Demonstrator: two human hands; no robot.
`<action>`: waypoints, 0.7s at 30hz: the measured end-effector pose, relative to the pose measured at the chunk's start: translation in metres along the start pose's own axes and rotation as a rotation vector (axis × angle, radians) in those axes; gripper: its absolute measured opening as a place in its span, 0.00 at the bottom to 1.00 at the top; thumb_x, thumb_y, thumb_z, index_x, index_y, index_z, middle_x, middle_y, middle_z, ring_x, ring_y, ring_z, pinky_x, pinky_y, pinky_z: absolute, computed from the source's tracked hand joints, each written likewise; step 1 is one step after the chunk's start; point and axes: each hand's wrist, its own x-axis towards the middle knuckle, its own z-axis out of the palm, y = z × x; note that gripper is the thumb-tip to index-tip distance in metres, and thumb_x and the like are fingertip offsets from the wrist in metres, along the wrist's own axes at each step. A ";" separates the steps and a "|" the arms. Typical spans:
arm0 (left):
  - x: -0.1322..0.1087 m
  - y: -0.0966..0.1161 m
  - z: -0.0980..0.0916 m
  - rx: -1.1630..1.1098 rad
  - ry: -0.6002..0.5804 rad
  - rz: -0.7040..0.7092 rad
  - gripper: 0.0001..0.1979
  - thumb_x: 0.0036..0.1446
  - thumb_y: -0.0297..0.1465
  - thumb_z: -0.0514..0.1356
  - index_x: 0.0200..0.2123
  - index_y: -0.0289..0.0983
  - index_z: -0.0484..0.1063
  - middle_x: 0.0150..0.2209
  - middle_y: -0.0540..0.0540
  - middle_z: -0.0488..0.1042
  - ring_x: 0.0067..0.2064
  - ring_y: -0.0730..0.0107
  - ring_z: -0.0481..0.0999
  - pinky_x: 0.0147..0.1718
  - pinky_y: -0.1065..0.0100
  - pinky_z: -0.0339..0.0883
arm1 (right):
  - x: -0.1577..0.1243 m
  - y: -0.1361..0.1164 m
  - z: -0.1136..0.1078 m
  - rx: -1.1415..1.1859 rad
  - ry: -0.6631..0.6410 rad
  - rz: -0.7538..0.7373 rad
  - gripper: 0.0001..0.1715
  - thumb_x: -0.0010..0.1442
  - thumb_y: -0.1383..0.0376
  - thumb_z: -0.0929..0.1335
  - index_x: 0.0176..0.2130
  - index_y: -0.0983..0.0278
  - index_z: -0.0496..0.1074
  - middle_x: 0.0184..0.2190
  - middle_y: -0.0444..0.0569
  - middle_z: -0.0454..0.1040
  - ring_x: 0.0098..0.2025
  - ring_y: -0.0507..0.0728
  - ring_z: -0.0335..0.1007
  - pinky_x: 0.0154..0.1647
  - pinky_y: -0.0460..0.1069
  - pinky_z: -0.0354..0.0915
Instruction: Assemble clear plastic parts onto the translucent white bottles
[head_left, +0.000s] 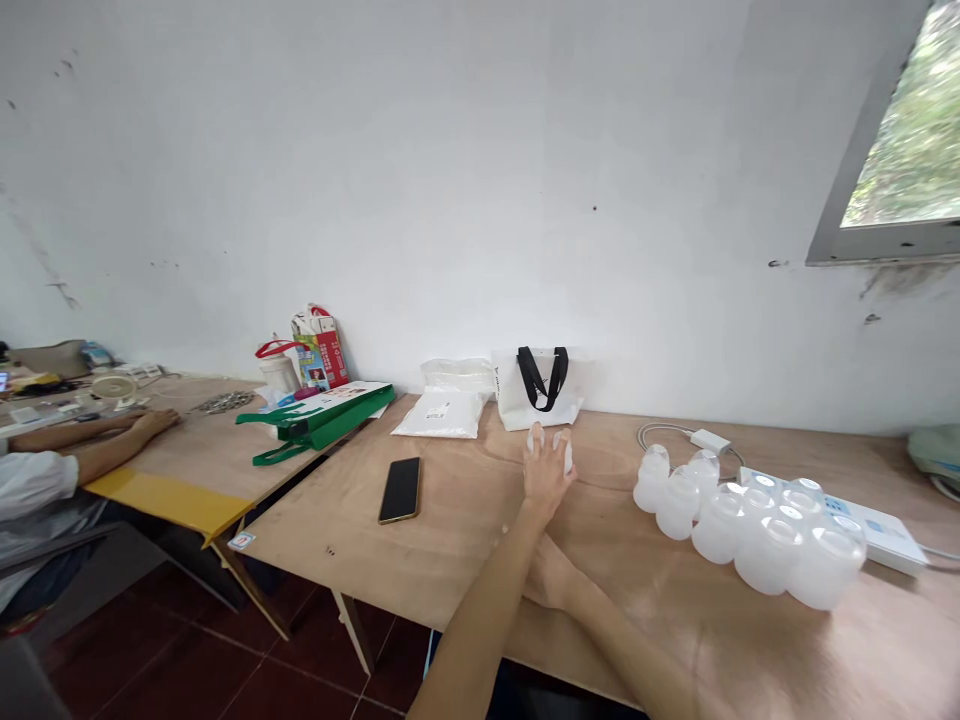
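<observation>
My left hand (547,472) reaches out over the middle of the table. Its fingers are curled round a small frosted white plastic container (568,455), mostly covered by the hand. Just behind it stands a white tote bag (517,397) with black handles. My right hand (549,572) rests low on the table, crossing behind my left forearm, which hides its fingers. To the right, several frosted white rounded containers (772,550) with clear tops stand close together in rows.
A black phone (400,490) lies left of my hands on the wooden table (450,540). A white plastic mailer (442,412) and a green-sided bag (322,418) lie farther back. Behind the containers is a white power strip (877,535) with a cable. A co-worker's arms (112,440) rest on the neighbouring table.
</observation>
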 end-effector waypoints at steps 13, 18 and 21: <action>-0.014 -0.067 -0.003 0.116 0.161 -0.027 0.34 0.59 0.36 0.66 0.67 0.42 0.64 0.62 0.36 0.71 0.71 0.36 0.59 0.61 0.43 0.65 | -0.041 0.064 -0.062 -0.027 0.050 0.617 0.22 0.73 0.59 0.60 0.27 0.59 0.65 0.26 0.45 0.76 0.31 0.56 0.72 0.33 0.48 0.56; -0.013 -0.062 0.003 0.104 0.192 -0.033 0.30 0.63 0.39 0.64 0.66 0.43 0.65 0.61 0.38 0.73 0.71 0.38 0.59 0.63 0.41 0.61 | -0.032 0.072 -0.061 -0.095 0.019 0.652 0.19 0.72 0.63 0.62 0.29 0.60 0.69 0.29 0.46 0.78 0.33 0.57 0.74 0.33 0.47 0.54; -0.008 -0.061 0.003 0.094 0.162 -0.070 0.29 0.64 0.41 0.63 0.66 0.42 0.65 0.60 0.36 0.73 0.71 0.38 0.59 0.62 0.41 0.64 | -0.031 0.072 -0.060 -0.132 -0.009 0.661 0.17 0.72 0.63 0.63 0.31 0.60 0.71 0.30 0.47 0.80 0.34 0.57 0.75 0.33 0.48 0.52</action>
